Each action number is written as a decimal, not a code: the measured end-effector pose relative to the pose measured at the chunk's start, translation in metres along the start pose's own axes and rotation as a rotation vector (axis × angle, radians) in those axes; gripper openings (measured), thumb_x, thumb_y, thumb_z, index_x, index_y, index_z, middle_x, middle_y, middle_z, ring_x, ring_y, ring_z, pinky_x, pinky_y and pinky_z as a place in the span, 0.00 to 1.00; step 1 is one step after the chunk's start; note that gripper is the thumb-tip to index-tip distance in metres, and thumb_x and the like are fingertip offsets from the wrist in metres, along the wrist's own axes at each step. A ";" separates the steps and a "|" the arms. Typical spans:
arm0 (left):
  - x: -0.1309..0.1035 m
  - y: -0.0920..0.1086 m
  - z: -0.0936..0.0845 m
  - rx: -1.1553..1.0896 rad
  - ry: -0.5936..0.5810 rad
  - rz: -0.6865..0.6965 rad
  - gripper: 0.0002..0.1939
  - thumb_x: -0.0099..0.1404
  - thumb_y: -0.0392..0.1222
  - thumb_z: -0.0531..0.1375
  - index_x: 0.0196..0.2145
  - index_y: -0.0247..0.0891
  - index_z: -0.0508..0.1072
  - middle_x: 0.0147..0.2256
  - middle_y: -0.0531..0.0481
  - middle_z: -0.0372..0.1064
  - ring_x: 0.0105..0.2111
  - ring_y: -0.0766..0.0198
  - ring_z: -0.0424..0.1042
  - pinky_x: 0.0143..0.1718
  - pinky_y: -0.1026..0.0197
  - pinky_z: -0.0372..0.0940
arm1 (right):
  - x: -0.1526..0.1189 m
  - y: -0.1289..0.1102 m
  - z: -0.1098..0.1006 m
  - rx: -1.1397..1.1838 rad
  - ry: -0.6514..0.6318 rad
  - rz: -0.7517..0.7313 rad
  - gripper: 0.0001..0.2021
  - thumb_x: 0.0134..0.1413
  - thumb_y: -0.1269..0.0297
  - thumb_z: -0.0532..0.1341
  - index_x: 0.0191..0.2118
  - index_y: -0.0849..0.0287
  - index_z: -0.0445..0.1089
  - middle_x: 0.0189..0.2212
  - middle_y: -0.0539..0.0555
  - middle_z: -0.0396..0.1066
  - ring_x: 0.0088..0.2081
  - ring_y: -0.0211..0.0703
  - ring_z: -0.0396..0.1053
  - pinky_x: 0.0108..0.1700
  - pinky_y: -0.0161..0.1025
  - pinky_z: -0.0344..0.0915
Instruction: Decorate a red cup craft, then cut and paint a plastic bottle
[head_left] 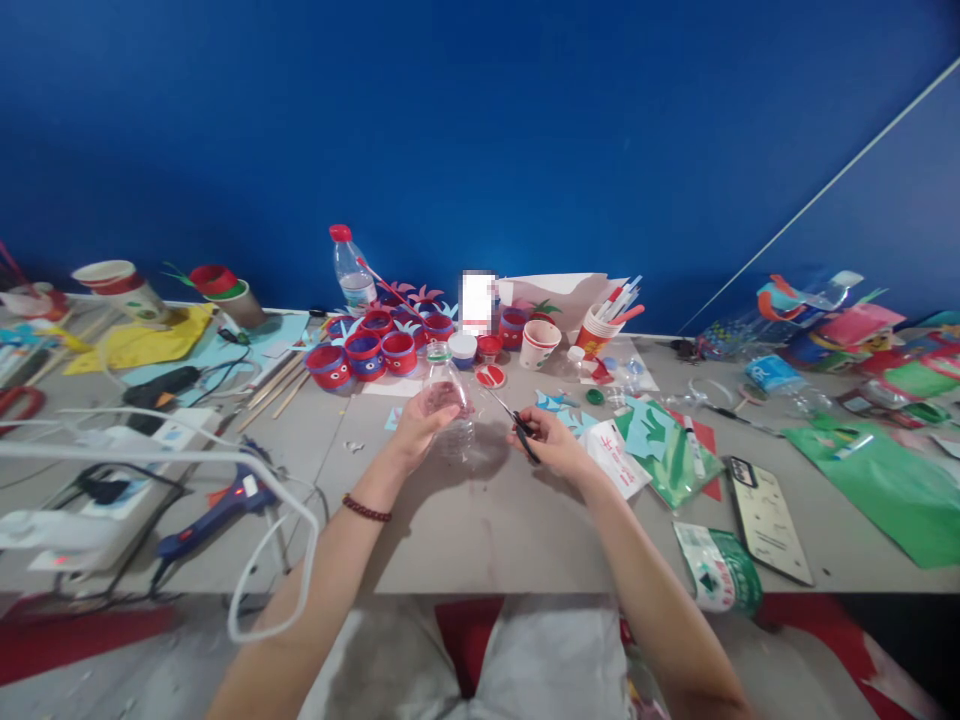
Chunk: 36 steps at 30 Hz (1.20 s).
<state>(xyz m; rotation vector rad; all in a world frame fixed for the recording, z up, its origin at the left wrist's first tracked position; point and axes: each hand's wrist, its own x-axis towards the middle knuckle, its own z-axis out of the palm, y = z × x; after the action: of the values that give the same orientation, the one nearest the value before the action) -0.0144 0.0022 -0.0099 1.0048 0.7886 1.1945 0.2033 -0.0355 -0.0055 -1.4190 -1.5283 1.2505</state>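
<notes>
Bottle (pixel 449 384), neck uppermost, scissors (pixel 516 415) angled forward-left

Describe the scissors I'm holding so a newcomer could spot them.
Over the grey table, find the right hand, beside the clear bottle in the left hand. It holds the scissors: black handles and metal blades set them apart from nearby blue paper scraps.

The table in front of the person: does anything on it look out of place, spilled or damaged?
Yes: the green and white pouch pokes slightly past the front edge of the table, so it might get knocked off. Small pale scraps lie loose left of the bottle. I see no spill.
</notes>
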 end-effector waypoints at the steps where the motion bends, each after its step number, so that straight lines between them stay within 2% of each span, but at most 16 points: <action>1: 0.000 0.000 0.000 0.003 0.014 0.004 0.22 0.45 0.44 0.71 0.37 0.35 0.71 0.31 0.49 0.75 0.33 0.60 0.75 0.42 0.54 0.69 | -0.001 -0.002 -0.003 -0.018 -0.012 0.012 0.19 0.40 0.50 0.68 0.31 0.57 0.62 0.23 0.45 0.62 0.23 0.34 0.58 0.26 0.33 0.56; 7: 0.000 0.003 0.004 0.025 0.050 -0.008 0.19 0.45 0.45 0.71 0.32 0.35 0.71 0.29 0.48 0.75 0.31 0.61 0.75 0.39 0.56 0.69 | -0.011 -0.016 -0.017 -0.071 -0.035 0.068 0.17 0.42 0.52 0.67 0.32 0.57 0.64 0.25 0.46 0.64 0.27 0.36 0.61 0.28 0.34 0.57; 13: -0.002 0.007 0.006 0.045 0.089 0.003 0.18 0.44 0.44 0.72 0.29 0.35 0.71 0.28 0.49 0.76 0.31 0.62 0.76 0.39 0.58 0.69 | -0.022 -0.031 -0.023 -0.238 -0.039 0.075 0.14 0.44 0.55 0.66 0.32 0.56 0.64 0.25 0.46 0.65 0.27 0.36 0.61 0.30 0.34 0.58; 20: -0.001 0.004 0.006 0.040 0.168 -0.048 0.19 0.40 0.43 0.73 0.27 0.34 0.71 0.24 0.51 0.75 0.28 0.61 0.77 0.37 0.57 0.70 | -0.004 -0.014 -0.041 -0.281 -0.145 0.011 0.15 0.43 0.54 0.66 0.33 0.57 0.66 0.28 0.49 0.70 0.31 0.40 0.66 0.36 0.38 0.63; 24: -0.001 0.005 0.007 0.043 0.200 -0.100 0.19 0.36 0.41 0.74 0.24 0.34 0.70 0.22 0.53 0.74 0.24 0.63 0.75 0.33 0.60 0.70 | 0.002 0.002 -0.043 -0.269 -0.190 0.006 0.16 0.42 0.54 0.66 0.34 0.57 0.66 0.28 0.49 0.69 0.30 0.40 0.66 0.36 0.38 0.63; 29: -0.004 0.007 0.012 0.106 0.174 -0.169 0.18 0.36 0.41 0.74 0.23 0.35 0.71 0.21 0.53 0.73 0.23 0.63 0.75 0.30 0.61 0.69 | 0.003 0.014 -0.040 -0.357 -0.224 -0.006 0.17 0.46 0.50 0.65 0.33 0.57 0.65 0.27 0.48 0.67 0.30 0.39 0.64 0.34 0.37 0.62; 36: -0.007 0.004 0.017 0.193 0.106 -0.227 0.17 0.37 0.40 0.74 0.22 0.37 0.70 0.21 0.52 0.73 0.23 0.61 0.75 0.32 0.59 0.71 | 0.001 0.011 -0.037 -0.340 -0.300 0.055 0.17 0.45 0.50 0.65 0.33 0.56 0.64 0.26 0.47 0.67 0.27 0.37 0.63 0.30 0.35 0.60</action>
<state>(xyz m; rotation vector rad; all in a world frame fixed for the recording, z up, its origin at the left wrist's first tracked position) -0.0018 -0.0075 0.0005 0.9843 1.0888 0.9950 0.2409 -0.0280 -0.0052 -1.5438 -1.9930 1.3286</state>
